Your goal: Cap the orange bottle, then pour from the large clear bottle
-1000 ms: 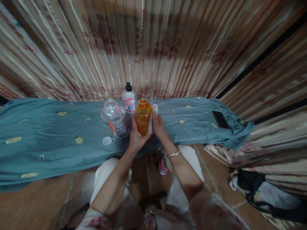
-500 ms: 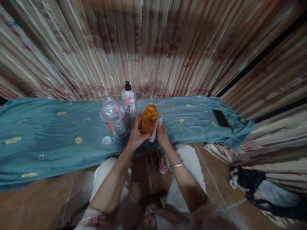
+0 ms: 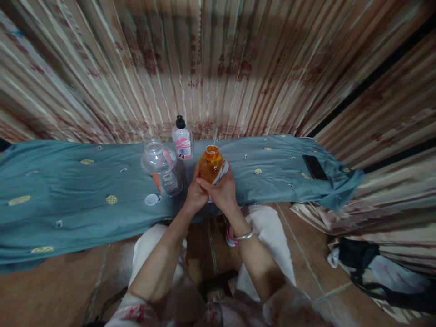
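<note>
An orange see-through bottle (image 3: 210,167) with an uncapped neck is held upright between both hands near the front edge of the cloth. My left hand (image 3: 196,193) wraps its left side. On the other side, my right hand (image 3: 223,190) presses a white cloth or tissue (image 3: 223,170) against the bottle, its thumb reaching across the front to the left hand. Most of the white piece is hidden behind the fingers. Left of the hands stands a large clear plastic jar (image 3: 158,163) without a lid. A white round cap (image 3: 151,199) lies in front of it.
A clear bottle with black top (image 3: 183,141) and pink label stands behind the jar. A thin clear stick (image 3: 215,136) rises behind the orange bottle. A black phone (image 3: 314,167) lies at the right on the teal cloth (image 3: 81,186). A striped curtain (image 3: 218,68) hangs behind.
My right hand has come round the front of the orange bottle, its thumb now meeting my left hand. The bottle has shifted slightly left, and the white piece now wraps its right side.
</note>
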Action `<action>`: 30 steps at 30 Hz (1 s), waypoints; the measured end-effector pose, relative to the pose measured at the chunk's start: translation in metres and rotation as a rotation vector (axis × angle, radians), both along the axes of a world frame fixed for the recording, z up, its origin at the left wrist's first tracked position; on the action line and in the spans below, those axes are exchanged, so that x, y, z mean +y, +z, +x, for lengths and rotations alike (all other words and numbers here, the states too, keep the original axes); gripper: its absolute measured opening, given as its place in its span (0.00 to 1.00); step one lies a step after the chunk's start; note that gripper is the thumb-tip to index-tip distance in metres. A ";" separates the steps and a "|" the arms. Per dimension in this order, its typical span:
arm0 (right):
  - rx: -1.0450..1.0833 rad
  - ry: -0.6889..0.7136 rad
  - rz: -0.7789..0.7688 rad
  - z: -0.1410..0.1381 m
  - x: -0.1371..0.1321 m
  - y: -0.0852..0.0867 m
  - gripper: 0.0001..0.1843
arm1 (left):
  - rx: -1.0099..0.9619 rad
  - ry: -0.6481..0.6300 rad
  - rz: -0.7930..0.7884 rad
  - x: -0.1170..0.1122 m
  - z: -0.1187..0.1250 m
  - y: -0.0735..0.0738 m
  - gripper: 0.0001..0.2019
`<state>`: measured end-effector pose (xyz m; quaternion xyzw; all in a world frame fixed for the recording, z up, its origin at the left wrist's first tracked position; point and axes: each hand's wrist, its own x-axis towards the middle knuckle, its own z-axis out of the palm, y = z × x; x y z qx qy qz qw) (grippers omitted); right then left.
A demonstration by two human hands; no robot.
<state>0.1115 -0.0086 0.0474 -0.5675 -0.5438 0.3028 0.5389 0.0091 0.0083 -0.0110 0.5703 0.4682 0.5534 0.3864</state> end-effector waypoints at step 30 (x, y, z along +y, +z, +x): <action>0.349 0.312 -0.012 0.054 0.018 -0.012 0.29 | -0.030 0.015 -0.092 0.023 -0.004 -0.007 0.45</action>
